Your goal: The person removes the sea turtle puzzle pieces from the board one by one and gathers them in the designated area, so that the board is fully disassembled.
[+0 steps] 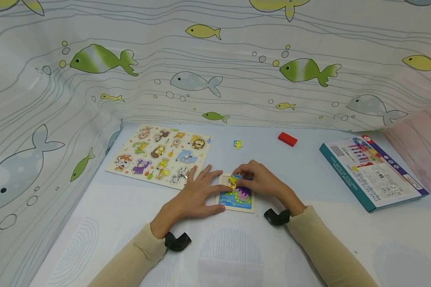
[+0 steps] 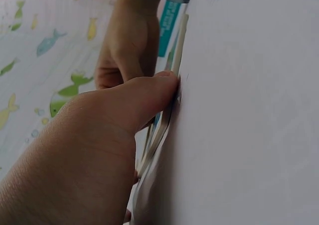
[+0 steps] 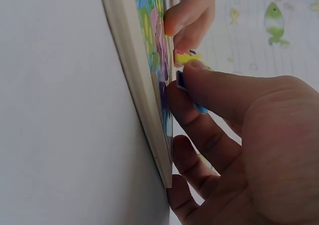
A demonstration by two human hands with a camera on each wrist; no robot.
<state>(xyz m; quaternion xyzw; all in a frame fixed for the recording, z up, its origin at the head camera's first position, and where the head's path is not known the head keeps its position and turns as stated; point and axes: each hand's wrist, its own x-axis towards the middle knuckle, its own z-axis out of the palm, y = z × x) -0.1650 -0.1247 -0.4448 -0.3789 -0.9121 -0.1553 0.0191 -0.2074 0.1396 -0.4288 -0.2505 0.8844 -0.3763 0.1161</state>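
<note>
A small jigsaw puzzle (image 1: 235, 201) in a pale wooden frame lies in front of me, with blue, green and purple pieces in it. My right hand (image 1: 262, 181) pinches a yellow and blue puzzle piece (image 1: 232, 181) over the upper part of the frame. In the right wrist view that piece (image 3: 187, 57) is held between thumb and index finger, just off the board. My left hand (image 1: 197, 195) has its fingers spread, steadying the frame's left side, its index fingertip over the pieces. Its thumb (image 2: 154, 88) touches the frame's edge in the left wrist view.
Beyond the frame lies a loose yellow and blue puzzle piece (image 1: 238, 144). A wooden animal puzzle board (image 1: 158, 155) sits at the left, partly behind my left hand. A red block (image 1: 287, 139) lies at the back, and a teal-edged box (image 1: 373, 171) at the right.
</note>
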